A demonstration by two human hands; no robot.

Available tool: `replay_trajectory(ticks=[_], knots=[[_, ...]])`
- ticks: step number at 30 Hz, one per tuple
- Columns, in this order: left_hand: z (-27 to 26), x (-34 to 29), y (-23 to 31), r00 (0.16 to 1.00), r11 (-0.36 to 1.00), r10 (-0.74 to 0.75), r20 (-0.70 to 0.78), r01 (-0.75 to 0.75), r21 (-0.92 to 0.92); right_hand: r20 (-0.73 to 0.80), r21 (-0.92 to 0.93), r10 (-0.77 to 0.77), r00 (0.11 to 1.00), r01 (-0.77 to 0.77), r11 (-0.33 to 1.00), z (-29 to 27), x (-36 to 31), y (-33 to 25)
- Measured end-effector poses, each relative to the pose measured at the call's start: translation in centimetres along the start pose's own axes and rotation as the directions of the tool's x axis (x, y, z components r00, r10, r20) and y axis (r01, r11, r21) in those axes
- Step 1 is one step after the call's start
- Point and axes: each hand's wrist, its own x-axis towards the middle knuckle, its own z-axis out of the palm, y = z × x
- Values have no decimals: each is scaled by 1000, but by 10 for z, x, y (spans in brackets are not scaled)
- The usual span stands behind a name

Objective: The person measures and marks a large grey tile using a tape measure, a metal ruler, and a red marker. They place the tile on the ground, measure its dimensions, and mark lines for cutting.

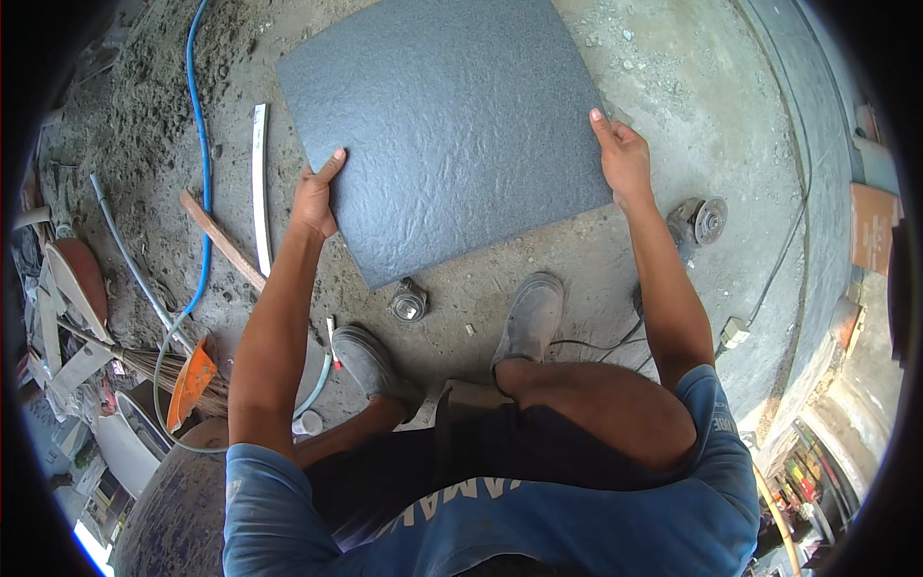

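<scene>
Between the person's two hands, above a dusty concrete floor (673, 72), hung one large slab (452, 135), dark grey with a bluish cast, flat and roughly square, its face finely rippled and catching a pale sheen toward the left. It was turned askew, one corner pointing back toward the person and the far part cut off by the top of the view; whether any of it rested on the floor, I could not tell. At the slab's left edge, the left hand (315, 200) gripped it, thumb on the upper face and the other fingers mostly hidden beneath. At its right edge, the right hand (627, 163) was closed on it too, thumb along the rim. Two power tools with round heads lay about the slab: one (409, 301) just beside its near corner, one (707, 221) off to its right. Left of the slab were one white strip (260, 183), one brown stick (221, 238) and, farther out, one blue hose (204, 173). Two grey shoes (535, 313) stood on the slab's near side. Of containers, one big scuffed, rounded drum (178, 510) sat well apart, to the slab's near left; its contents could not be seen. One orange piece (192, 383) showed between that drum and the slab.
</scene>
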Motion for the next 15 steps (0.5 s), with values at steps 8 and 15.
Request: replay_trajectory(ticks=[8, 15], knots=[[-13, -6, -42, 997, 998, -69, -39, 69, 11, -19, -74, -68, 997, 67, 995, 8, -20, 61], [-41, 0, -53, 999, 994, 3, -47, 2, 112, 81, -220, -167, 983, 181, 959, 5, -24, 46]])
